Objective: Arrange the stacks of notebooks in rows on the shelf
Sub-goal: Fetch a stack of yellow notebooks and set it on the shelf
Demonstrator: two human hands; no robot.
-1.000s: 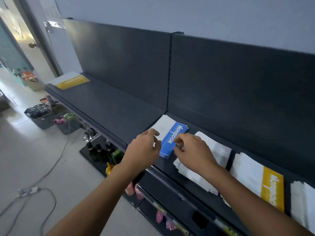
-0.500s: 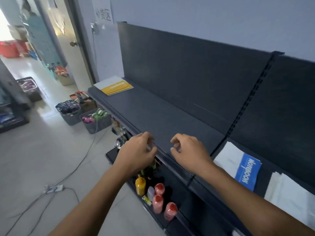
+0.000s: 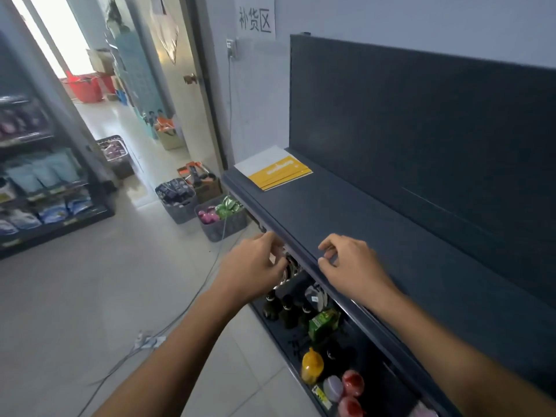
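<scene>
Hovering empty, both hands (image 3: 255,266) seemingly flank shelf (image 3: 376,236) edge.

In front of me runs the dark grey shelf (image 3: 376,236), its top a long flat board with a raised front lip and a dark back panel rising behind it. At its far left end lies one stack of notebooks (image 3: 275,171), white and yellow covers, flat, right at the corner.
</scene>
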